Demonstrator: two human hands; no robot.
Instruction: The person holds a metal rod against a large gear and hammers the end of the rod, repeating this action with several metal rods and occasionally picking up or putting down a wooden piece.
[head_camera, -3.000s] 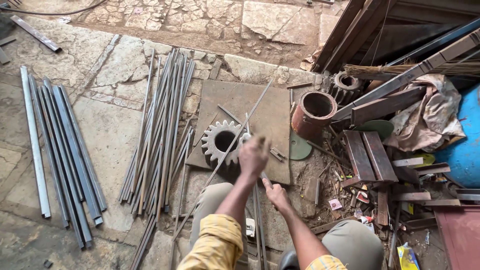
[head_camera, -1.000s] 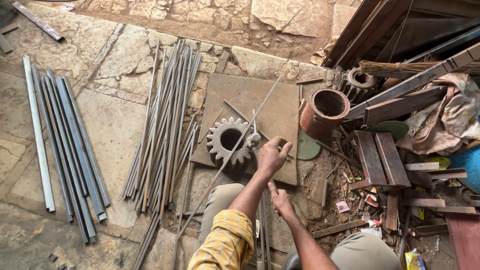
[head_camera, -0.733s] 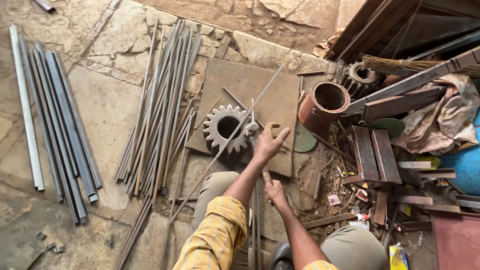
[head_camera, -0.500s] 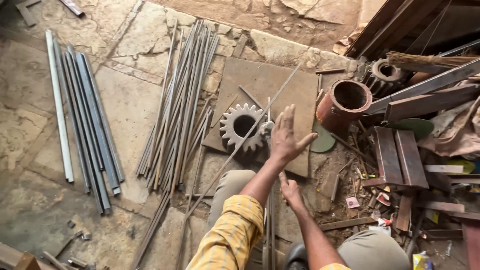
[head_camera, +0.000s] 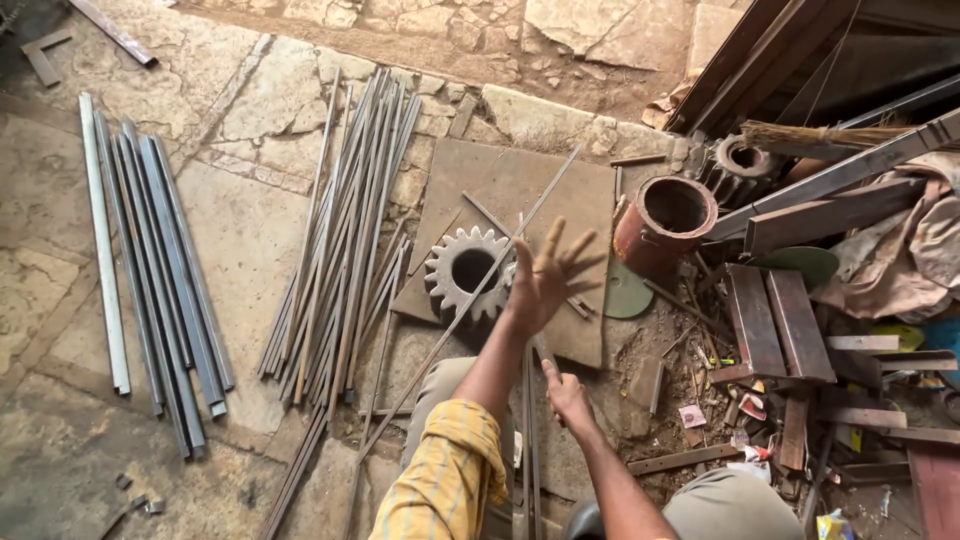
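Cracked stone-slab floor (head_camera: 250, 230) in daylight; bare earth (head_camera: 440, 40) beyond; scrap metal piled at right.

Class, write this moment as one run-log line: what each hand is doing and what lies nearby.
left hand: raised, open, fingers spread, holding nothing | right hand: low, at thin rods, grip unclear | nearby: gear wheel on flat plate

A bundle of flat steel bars (head_camera: 150, 270) lies at nine o'clock on the stone floor (head_camera: 250, 230). A rusty pipe section (head_camera: 665, 222) stands at one o'clock, beside wooden planks (head_camera: 780, 325) and crumpled cloth (head_camera: 900, 260) at three o'clock
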